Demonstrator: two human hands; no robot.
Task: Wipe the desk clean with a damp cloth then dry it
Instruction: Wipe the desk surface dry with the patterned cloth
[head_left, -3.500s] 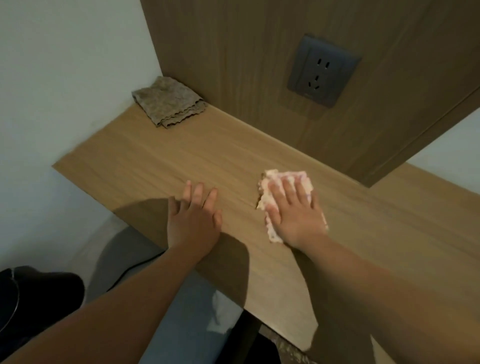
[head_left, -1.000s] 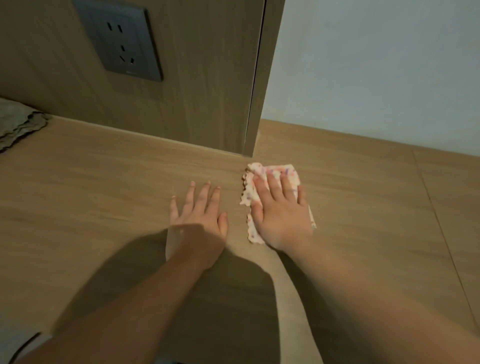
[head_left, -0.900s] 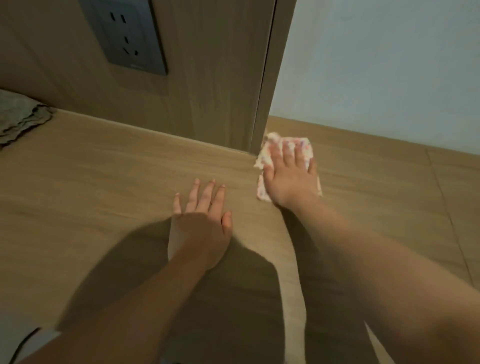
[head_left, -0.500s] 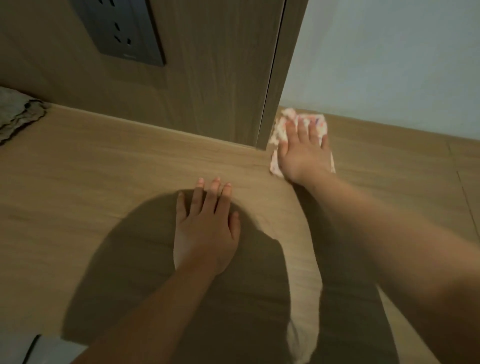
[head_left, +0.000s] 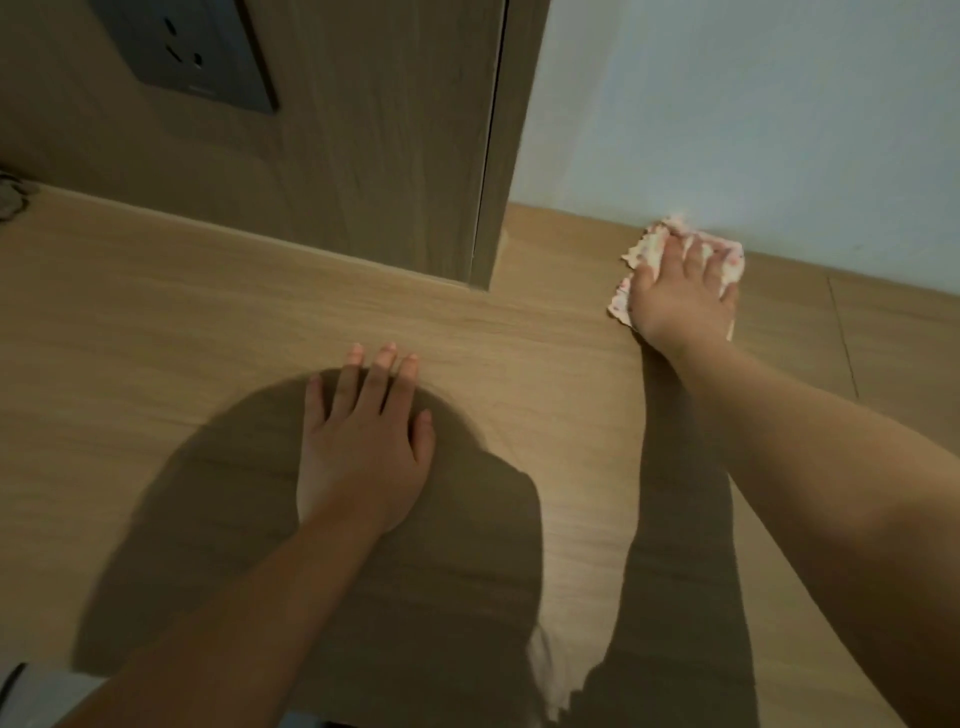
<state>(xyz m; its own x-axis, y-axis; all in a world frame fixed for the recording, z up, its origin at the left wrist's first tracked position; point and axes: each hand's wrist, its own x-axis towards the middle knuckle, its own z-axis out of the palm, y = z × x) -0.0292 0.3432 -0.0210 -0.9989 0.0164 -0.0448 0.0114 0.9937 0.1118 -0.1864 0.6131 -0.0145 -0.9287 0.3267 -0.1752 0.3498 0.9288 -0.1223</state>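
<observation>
A light wooden desk fills the view. My right hand presses flat on a small white cloth with pink spots at the back of the desk, against the pale wall. Its fingers are spread and straight over the cloth, which sticks out past the fingertips and the thumb side. My left hand rests palm down on the bare desk near the middle, fingers straight, holding nothing.
A tall wooden panel stands on the desk at the back left, with a dark wall socket on it. A sliver of a grey-brown cloth shows at the far left edge. A seam crosses the desk at the right.
My right hand has slid the spotted cloth away from me and to the right, from beside the panel's corner to the wall. My left hand has stayed flat on the desk.
</observation>
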